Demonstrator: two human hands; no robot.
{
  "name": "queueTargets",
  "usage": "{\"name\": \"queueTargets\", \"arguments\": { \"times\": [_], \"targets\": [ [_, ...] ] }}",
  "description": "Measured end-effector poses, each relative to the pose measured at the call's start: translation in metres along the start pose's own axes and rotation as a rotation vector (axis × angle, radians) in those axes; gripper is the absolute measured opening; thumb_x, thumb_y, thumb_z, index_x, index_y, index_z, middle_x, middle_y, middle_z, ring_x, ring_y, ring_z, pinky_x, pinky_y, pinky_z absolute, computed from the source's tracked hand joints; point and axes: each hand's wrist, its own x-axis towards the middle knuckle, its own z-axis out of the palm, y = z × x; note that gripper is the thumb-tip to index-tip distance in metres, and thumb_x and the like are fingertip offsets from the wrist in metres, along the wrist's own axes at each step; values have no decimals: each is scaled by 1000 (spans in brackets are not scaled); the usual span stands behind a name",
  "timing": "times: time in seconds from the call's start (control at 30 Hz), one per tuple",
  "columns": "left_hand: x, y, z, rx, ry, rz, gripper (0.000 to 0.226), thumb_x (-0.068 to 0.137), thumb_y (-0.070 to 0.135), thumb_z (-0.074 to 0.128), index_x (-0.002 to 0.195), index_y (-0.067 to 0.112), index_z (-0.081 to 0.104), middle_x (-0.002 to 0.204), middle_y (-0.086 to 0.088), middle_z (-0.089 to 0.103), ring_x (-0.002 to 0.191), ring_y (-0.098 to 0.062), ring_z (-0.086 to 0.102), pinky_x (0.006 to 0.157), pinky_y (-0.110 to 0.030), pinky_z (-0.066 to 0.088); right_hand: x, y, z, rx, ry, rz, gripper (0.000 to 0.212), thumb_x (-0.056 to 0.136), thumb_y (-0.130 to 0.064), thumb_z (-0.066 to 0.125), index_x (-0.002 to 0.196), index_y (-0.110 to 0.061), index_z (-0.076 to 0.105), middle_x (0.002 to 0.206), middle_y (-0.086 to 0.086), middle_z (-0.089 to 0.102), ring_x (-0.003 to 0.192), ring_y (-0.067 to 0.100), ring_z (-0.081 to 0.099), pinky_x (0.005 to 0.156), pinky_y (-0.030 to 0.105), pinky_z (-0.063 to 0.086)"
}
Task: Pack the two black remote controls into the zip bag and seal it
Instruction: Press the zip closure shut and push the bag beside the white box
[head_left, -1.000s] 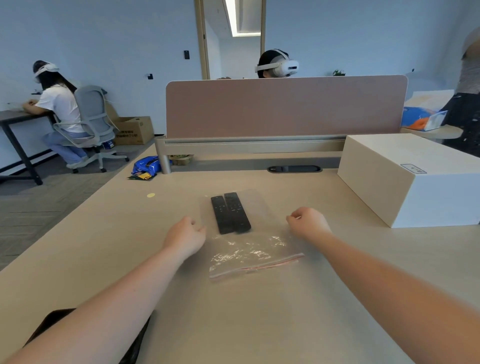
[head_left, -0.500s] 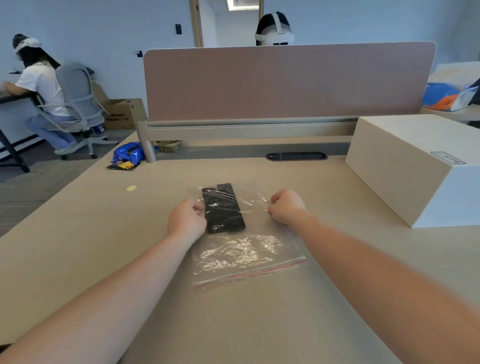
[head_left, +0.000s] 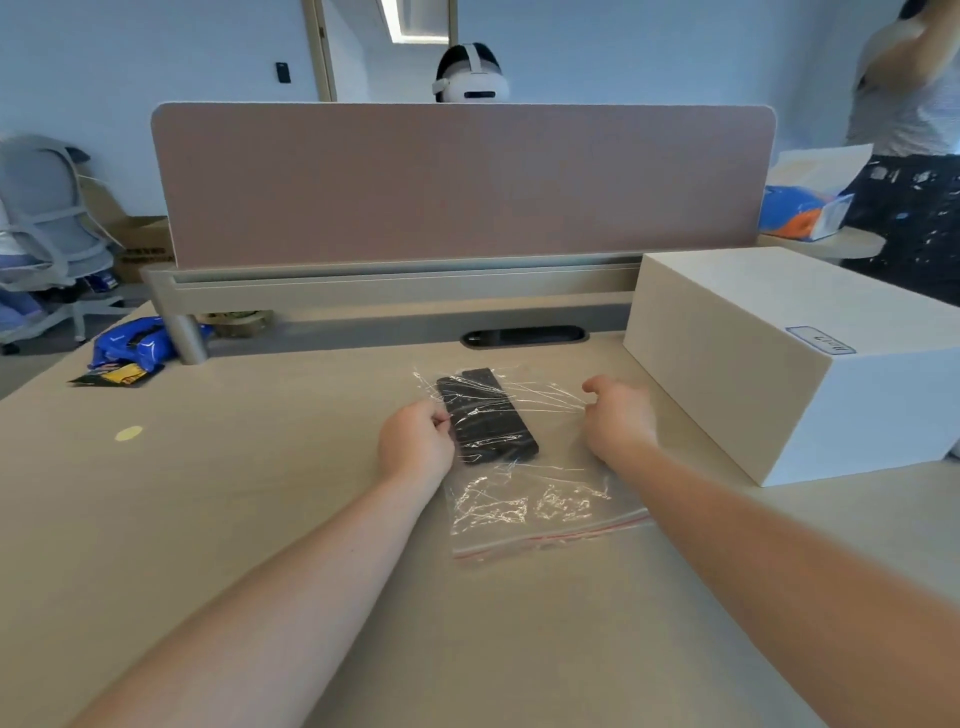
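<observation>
Two black remote controls (head_left: 488, 421) lie side by side on the desk, seen through the wrinkled plastic of a clear zip bag (head_left: 540, 514). The bag's zip strip (head_left: 550, 535), with a red line, is at the end nearest me and looks flat. My left hand (head_left: 415, 441) pinches the bag's left edge right beside the remotes. My right hand (head_left: 621, 421) grips the bag's right edge, thumb raised. The plastic is stretched taut between both hands over the remotes.
A large white box (head_left: 779, 353) stands close to my right hand. A pink divider panel (head_left: 457, 182) and a cable slot (head_left: 524, 336) bound the desk's far side. A blue packet (head_left: 135, 343) and a yellow dot (head_left: 129, 433) lie left. People sit and stand beyond.
Both hands moved from beside the bag onto its side edges and closed on the plastic, pulling it taut over the remotes. My view came closer and shifted left.
</observation>
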Motion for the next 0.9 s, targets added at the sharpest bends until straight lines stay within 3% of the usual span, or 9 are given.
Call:
{"name": "queueTargets", "arguments": {
  "times": [0.17,0.53,0.7,0.9],
  "targets": [
    [21,27,40,-1,-54,50,19,88,11,54,94,16,70,102,-8,72,96,-29,61,79,-32,47,27,20,-16,-163,71,-7,37,88,8,41,118,-5,58,113,19,61,112,33,48,87,40,47],
    [48,54,85,8,-78,132,22,89,12,52,104,11,67,110,-12,69,105,-33,59,83,-34,47,48,41,-32,-368,121,-15,29,88,6,41,112,-1,56,114,19,52,107,37,50,84,39,48],
    [50,54,86,37,-113,131,17,88,14,54,97,11,68,106,-11,70,100,-31,60,81,-33,47,49,42,-29,-482,72,-40,28,89,4,45,115,-1,55,117,18,52,112,35,47,85,40,49],
    [47,48,85,42,-123,113,27,88,20,55,112,9,62,118,-12,63,108,-30,57,91,-36,46,45,51,-22,-612,-2,-88,33,89,4,44,119,-5,56,120,16,53,118,34,43,88,41,49]
  ]
}}
